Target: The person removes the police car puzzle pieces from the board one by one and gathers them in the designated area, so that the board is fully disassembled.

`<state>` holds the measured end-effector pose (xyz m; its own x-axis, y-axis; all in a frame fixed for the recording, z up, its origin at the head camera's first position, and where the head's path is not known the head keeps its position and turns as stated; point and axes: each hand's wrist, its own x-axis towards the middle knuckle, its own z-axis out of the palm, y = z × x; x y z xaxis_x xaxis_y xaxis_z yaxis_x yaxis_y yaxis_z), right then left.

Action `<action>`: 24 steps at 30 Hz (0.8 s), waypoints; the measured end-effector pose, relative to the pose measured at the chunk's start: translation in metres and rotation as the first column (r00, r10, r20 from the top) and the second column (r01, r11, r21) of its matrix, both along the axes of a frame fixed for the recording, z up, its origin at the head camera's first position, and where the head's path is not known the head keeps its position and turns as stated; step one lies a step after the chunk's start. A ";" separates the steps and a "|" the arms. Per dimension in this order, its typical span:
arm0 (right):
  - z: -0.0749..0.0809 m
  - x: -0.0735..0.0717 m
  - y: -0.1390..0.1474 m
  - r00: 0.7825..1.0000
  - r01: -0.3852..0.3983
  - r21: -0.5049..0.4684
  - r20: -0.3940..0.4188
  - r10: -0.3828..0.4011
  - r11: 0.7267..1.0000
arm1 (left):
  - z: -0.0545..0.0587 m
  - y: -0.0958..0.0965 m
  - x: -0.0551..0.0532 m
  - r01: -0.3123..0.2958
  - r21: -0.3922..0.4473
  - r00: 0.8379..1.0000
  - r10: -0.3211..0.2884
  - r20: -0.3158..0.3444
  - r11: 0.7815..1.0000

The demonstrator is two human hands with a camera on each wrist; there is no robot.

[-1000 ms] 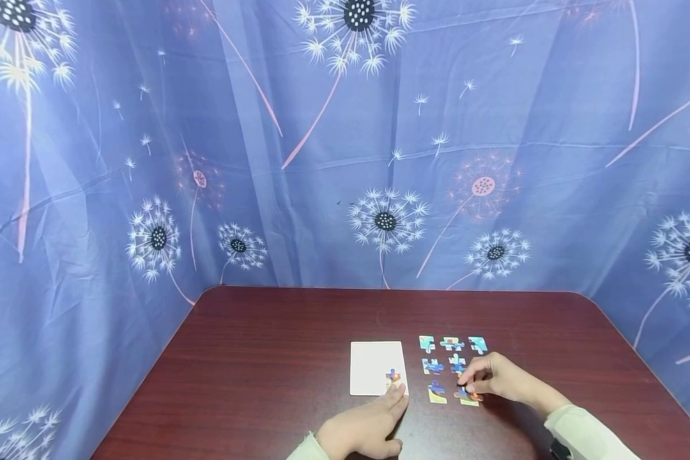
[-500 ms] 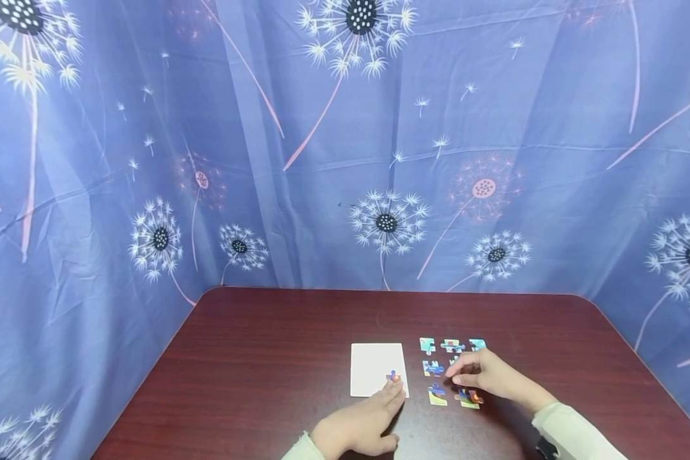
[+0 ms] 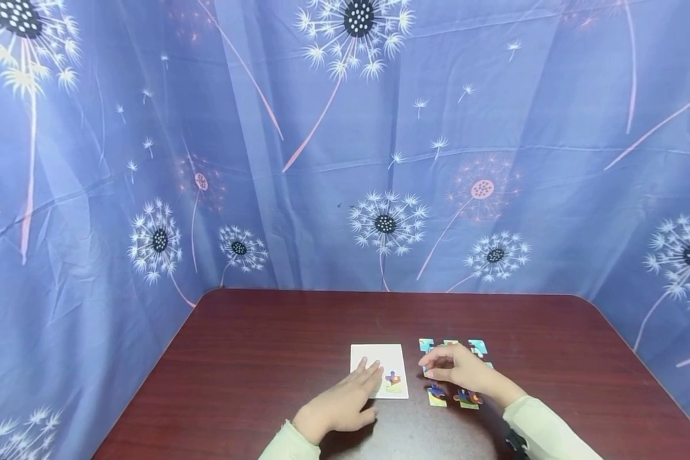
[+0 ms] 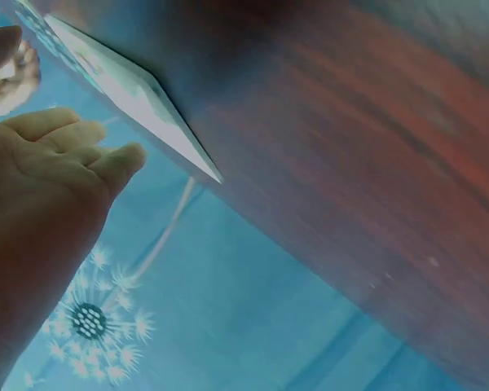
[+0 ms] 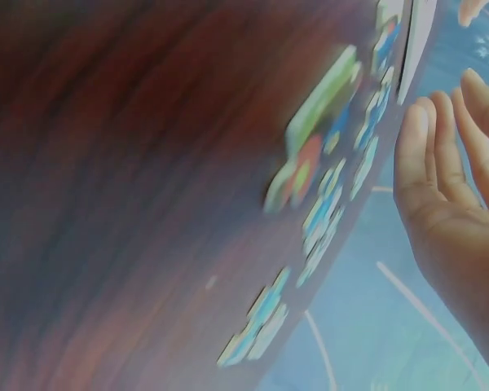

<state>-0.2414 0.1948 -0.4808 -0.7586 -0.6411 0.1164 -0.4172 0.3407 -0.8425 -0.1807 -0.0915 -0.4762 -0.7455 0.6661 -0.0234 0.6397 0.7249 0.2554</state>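
A white square board (image 3: pixel 374 354) lies on the table, with one jigsaw piece (image 3: pixel 393 381) at its near right corner. Over the board's near left part is my left hand (image 3: pixel 342 399), its fingers extended; in the left wrist view a gap shows between that hand (image 4: pixel 57 171) and the board (image 4: pixel 143 102). My right hand (image 3: pixel 466 370) hovers above the loose pieces, hiding the middle ones. In the right wrist view the fingers of this hand (image 5: pixel 456 171) bend slightly, thumb apart, nothing seen between them. Nearest to it in front are a yellow-and-blue piece (image 3: pixel 437 397) and a yellow-and-red piece (image 3: pixel 468 400).
Blue-toned pieces, one at the left (image 3: pixel 426 345) and one at the right (image 3: pixel 478 347), lie behind the right hand. The dark red wooden table (image 3: pixel 253 358) reaches back to a blue dandelion-print curtain (image 3: pixel 310 223), which also hangs at both sides.
My left hand has slid left off the corner piece, which now shows fully. My right hand has moved left from the near right piece to above the middle of the loose pieces.
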 end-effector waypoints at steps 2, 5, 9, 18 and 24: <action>0.000 0.000 -0.006 1.000 -0.001 -0.002 -0.004 0.001 1.000 | 0.000 -0.005 -0.004 -0.029 0.012 1.000 0.029 0.007 1.000; -0.001 0.000 -0.015 1.000 0.006 0.014 -0.011 -0.006 1.000 | 0.000 -0.011 -0.009 -0.066 0.027 0.998 0.066 0.016 0.997; 0.000 0.001 -0.028 1.000 0.019 0.055 0.008 -0.020 0.998 | 0.000 -0.019 -0.017 -0.103 0.043 0.995 0.102 0.023 0.994; -0.001 0.002 -0.053 0.999 0.010 0.055 -0.033 -0.008 0.998 | -0.005 -0.032 -0.037 -0.148 0.061 0.985 0.141 0.104 0.987; -0.005 0.004 -0.061 0.999 0.006 0.084 -0.048 -0.002 0.996 | -0.011 -0.032 -0.047 -0.184 0.058 0.964 0.169 0.204 0.981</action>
